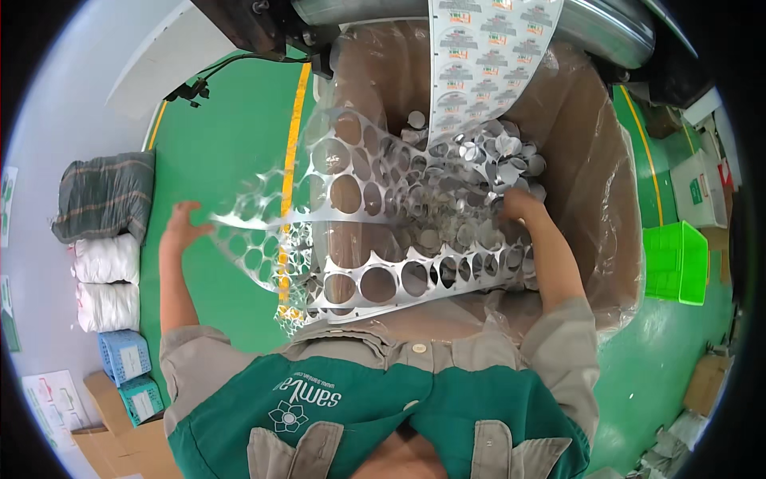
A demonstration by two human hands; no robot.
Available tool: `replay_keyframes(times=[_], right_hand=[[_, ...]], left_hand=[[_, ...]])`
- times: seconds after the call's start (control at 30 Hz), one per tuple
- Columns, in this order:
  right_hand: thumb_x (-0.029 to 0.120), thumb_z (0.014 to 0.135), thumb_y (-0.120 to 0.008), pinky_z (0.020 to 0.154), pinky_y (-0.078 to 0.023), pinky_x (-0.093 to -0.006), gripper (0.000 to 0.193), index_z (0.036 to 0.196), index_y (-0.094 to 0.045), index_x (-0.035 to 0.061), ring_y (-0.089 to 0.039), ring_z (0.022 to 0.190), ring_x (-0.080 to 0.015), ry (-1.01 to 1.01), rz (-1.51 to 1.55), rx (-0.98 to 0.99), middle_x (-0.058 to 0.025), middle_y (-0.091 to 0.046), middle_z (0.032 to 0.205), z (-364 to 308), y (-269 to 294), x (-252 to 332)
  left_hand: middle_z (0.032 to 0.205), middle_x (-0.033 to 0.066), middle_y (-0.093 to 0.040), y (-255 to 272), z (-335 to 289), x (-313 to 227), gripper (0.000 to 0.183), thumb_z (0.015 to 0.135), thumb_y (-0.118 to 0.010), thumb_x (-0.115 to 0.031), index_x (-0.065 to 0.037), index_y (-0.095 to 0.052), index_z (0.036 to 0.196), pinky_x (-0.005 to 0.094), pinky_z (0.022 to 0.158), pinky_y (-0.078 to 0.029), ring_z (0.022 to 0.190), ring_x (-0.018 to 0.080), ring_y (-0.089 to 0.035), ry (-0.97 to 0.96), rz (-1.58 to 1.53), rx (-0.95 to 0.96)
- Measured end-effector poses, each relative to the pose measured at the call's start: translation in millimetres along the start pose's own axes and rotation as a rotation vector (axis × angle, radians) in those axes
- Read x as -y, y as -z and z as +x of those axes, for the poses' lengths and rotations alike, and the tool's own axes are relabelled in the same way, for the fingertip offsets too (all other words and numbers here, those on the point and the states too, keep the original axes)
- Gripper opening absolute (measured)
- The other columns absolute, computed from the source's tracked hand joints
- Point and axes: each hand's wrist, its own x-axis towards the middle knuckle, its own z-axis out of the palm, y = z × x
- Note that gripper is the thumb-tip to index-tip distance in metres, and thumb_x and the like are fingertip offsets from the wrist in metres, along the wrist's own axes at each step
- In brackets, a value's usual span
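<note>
A silvery sheet punched with rows of round holes (381, 257) stretches from inside the bin leftward over its edge. Its left end is blurred and hangs above the floor. My left hand (185, 227) is just beyond that end, fingers apart and curved, with nothing visible in them. Over the bin, my right hand (520, 206) is closed, fingers pointing down among the sheet and loose discs; what it grips is hidden. Many round silvery discs (507, 148) are heaped below it. A printed white web with round marks (487, 60) hangs down into the bin from above.
A large brown bin lined with clear plastic (594, 176) stands before me, under a metal roller (610, 36). Folded cloth (108, 195), white bundles (108, 283) and blue baskets (124, 355) are at left. A bright green crate (677, 263) sits on the right.
</note>
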Motion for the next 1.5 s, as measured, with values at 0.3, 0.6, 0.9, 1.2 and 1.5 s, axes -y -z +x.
replay_keyframes(times=[0.3,0.6,0.9,1.2,1.5], right_hand=[[0.019,0.079,-0.062,0.083,-0.044,-0.0299,0.043,0.116,-0.049,0.0029,-0.055,0.094,-0.0139,0.782,1.768,-0.463,-0.0041,-0.059,0.099,-102,151,6],[0.049,0.069,-0.067,0.091,-0.039,-0.0339,0.078,0.12,-0.045,-0.0056,-0.048,0.11,-0.026,-0.491,0.869,-0.693,-0.0185,-0.049,0.121,57,-78,-60],[0.031,0.071,-0.068,0.079,-0.045,-0.0352,0.045,0.101,-0.056,-0.0011,-0.059,0.088,-0.027,0.312,0.504,-0.718,-0.015,-0.061,0.101,-46,106,14],[0.031,0.079,-0.062,0.082,-0.045,-0.0307,0.05,0.118,-0.047,0.0025,-0.055,0.094,-0.015,0.883,1.709,-0.234,-0.0073,-0.058,0.102,-64,113,16],[0.037,0.061,-0.069,0.089,-0.041,-0.0359,0.058,0.104,-0.058,-0.0014,-0.049,0.108,-0.0325,-0.042,0.228,-0.002,-0.0217,-0.054,0.113,-25,51,0]], left_hand=[[0.123,0.0099,-0.05,69,34,-236,0.053,0.075,-0.065,-0.03,-0.009,-0.048,0.12,0.0413,0.101,-0.028,0.125,0.0304,-0.034,-0.66,-0.364,-0.026],[0.101,0.0091,-0.059,11,60,-323,0.068,0.063,-0.071,-0.039,-0.015,-0.047,0.122,0.0566,0.101,-0.015,0.109,0.0261,-0.047,-0.977,0.415,0.284],[0.077,0.0026,-0.059,31,66,-304,0.033,0.077,-0.053,-0.004,-0.01,-0.056,0.109,0.0331,0.086,-0.041,0.078,0.0146,-0.057,-0.673,-0.439,0.45],[0.082,0.0059,-0.051,136,18,-276,0.024,0.087,-0.039,-0.003,0.005,-0.049,0.108,0.0295,0.067,-0.05,0.071,0.0117,-0.053,-0.508,-1.418,0.154],[0.076,-0.0011,-0.048,130,7,-245,0.016,0.086,-0.047,-0.016,-0.003,-0.055,0.092,0.0151,0.053,-0.034,0.063,0.0053,-0.044,-0.251,-1.385,0.067]])
